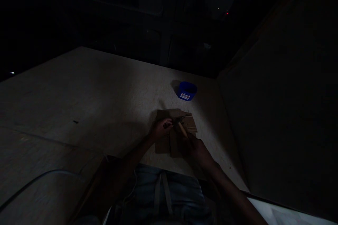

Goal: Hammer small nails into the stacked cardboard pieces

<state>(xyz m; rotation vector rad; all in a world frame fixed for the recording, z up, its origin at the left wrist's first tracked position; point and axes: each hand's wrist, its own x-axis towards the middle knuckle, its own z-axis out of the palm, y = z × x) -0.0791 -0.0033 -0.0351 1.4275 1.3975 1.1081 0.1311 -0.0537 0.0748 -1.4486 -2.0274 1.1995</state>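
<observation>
The scene is very dark. Flat wooden pieces (169, 144) lie on a pale worktable (105, 91) right in front of me. My right hand (196, 149) is closed round the wooden handle of a hammer (182, 126), whose dark head sits above the wood. My left hand (161, 128) rests on the wood beside the hammer head, fingers pinched together on something too small to make out.
A small blue tub (187, 90) with a label stands on the table beyond the wood. A cable (39, 177) curves across the lower left. A large dark panel (285, 112) leans at the right. Beyond the table's far edge is darkness.
</observation>
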